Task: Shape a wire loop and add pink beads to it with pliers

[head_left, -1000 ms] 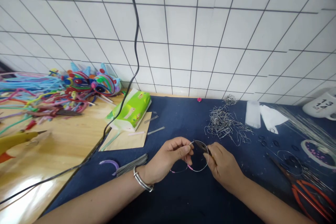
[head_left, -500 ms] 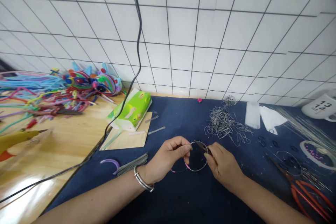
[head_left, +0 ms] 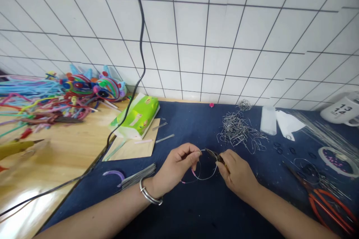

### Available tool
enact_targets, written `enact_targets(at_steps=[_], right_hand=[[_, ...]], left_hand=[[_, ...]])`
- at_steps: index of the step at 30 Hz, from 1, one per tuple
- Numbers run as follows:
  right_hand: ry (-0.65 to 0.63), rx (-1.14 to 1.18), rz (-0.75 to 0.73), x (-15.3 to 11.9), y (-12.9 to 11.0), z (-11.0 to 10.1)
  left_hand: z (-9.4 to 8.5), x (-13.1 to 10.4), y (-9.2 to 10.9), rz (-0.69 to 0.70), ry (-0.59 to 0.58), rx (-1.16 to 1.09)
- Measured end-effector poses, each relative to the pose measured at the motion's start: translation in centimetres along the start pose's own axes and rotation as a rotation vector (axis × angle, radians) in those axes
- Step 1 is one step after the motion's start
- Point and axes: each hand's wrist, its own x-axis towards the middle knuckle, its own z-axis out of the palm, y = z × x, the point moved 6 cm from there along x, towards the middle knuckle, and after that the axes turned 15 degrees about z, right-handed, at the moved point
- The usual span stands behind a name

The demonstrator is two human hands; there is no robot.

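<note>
Pinched between the thumb and fingers of my left hand [head_left: 183, 160] is a thin wire loop [head_left: 206, 178] with a few pink beads [head_left: 193, 172] on its lower left. My right hand [head_left: 238, 170] is closed round a pair of pliers [head_left: 215, 154], whose dark jaws point left. The jaw tips meet the wire at the top of the loop, close to my left fingertips. Whether the jaws grip the wire is too small to tell. A silver bangle circles my left wrist.
Beyond my hands lies a tangle of wire [head_left: 237, 129]. Orange-handled scissors [head_left: 331, 205], a bead dish [head_left: 339, 161] and a white mug [head_left: 340, 109] stand at right. On the left are cut wires [head_left: 140, 175], a green tissue pack [head_left: 138, 116], a black cable [head_left: 142, 41] and a yellow glue gun [head_left: 17, 148].
The view has shifted slightly. The loop has turned and looks flatter, and the plier jaws lie a little further left along its top. Both hands keep their hold.
</note>
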Motion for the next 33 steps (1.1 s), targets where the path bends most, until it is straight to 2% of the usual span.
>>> enact_targets(at_steps=[7,11,15,19,27,30,33], right_hand=[[0.02,-0.012,-0.018,0.2,0.0,-0.2],[0.066,-0.04,-0.029,0.2,-0.2,-0.5],[0.084,-0.04,-0.057,0.0,-0.6,-0.8],[0.078,-0.03,-0.086,-0.2,-0.9,-0.7],[0.108,-0.085,-0.15,-0.4,-1.1,-1.0],[0.155,-0.185,-0.164,-0.2,-1.0,-1.5],[0.195,-0.319,-0.176,0.0,-0.9,-1.8]], left_hand=[[-0.3,0.0,-0.2,-0.034,0.055,-0.065],[0.4,-0.2,-0.5,-0.125,0.101,-0.317],[2.0,-0.8,-0.6,-0.232,0.051,-0.61],[2.8,-1.2,-0.7,-0.281,0.01,-0.736],[3.0,-1.3,-0.9,-0.33,-0.091,-0.669],[2.1,-0.7,-0.3,-0.257,-0.031,-0.594],[0.6,-0.2,0.4,-0.113,0.048,-0.39]])
